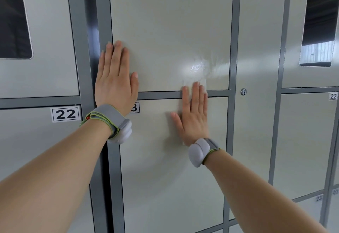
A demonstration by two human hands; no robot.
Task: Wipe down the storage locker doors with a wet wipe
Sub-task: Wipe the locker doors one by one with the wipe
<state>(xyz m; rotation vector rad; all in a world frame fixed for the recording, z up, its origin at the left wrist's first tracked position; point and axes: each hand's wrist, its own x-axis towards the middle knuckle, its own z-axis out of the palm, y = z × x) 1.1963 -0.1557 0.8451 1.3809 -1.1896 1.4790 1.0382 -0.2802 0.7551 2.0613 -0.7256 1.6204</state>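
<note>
Pale grey locker doors in dark grey frames fill the view. My left hand [115,78] lies flat with straight fingers on the lower left corner of the upper middle door [170,23]. My right hand [194,115] presses a white wet wipe [188,84] flat against the lockers, across the grey bar between the upper door and the lower middle door [170,168]. Only the wipe's top edge shows above my fingertips. A shiny wet streak [203,66] marks the upper door just above the wipe.
A number plate 22 [65,114] sits on the lower left door. A small round lock [243,91] is on the panel right of the middle column. Dark windows are set in the upper left door [14,18] and upper right door [321,23].
</note>
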